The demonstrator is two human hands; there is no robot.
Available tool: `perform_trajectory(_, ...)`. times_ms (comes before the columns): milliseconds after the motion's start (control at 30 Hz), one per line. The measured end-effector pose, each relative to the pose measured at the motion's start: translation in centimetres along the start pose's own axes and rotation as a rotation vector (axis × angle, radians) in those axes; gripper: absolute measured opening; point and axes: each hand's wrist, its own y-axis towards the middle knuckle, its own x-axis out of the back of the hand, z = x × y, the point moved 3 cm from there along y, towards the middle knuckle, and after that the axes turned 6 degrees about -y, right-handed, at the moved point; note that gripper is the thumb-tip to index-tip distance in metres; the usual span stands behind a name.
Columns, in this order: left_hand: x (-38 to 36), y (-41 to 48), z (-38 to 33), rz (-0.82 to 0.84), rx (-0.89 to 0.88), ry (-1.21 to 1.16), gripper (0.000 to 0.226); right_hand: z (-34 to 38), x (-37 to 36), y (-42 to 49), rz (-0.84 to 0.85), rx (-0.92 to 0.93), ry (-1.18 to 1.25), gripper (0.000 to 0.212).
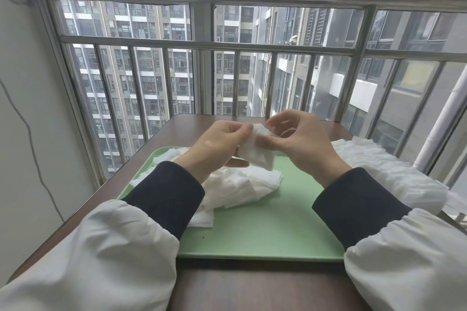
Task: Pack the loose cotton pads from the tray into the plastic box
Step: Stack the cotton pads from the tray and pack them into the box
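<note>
Cotton pads (256, 156), white, square, thin (a small stack), pinched between left hand (217, 146) and right hand (300, 144), held over far end of green tray (265, 230); loose heap (240, 184) just beneath.

I see the tray (265, 230) lying on the worktop (252, 285) straight ahead of me. A heap of cotton pads (242, 184) sits on the tray's left and middle part. Above the tray's far side my left hand (217, 146) and right hand (303, 144) meet, pinching a small stack of pads (257, 151) between them. A long row of pads (379, 166) runs right of the tray, along the worktop's right edge. A railing (202, 45) stands behind the worktop.
</note>
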Motion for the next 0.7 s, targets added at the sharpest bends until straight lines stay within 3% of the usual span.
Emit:
perform_trajectory(100,-0.1,0.0,-0.2,0.038,-0.027,-0.005,0.038,0.0,-0.1,0.2,-0.034,0.029,-0.098,0.039)
perform_trajectory(267,-0.4,0.2,-1.0,0.059,-0.173,0.099,0.031,1.6,0.5,0.1,0.021,0.029,-0.100,0.043)
perform_trajectory(433,-0.4,-0.1,-2.9,-0.005,-0.268,0.175,0.038,4.1,2.9,-0.1,0.062,0.045,-0.202,0.023)
perform_trajectory(600,-3.2,-1.0,-5.3,0.075,-0.275,0.141,0.042,5.9,8.0,-0.9,0.384,-0.043,-0.258,0.014)
perform_trajectory(700,-5.5,-1.4,-5.8,0.120,-0.225,0.059,0.028,5.7,11.6,-1.4,0.452,-0.062,-0.295,0.016)
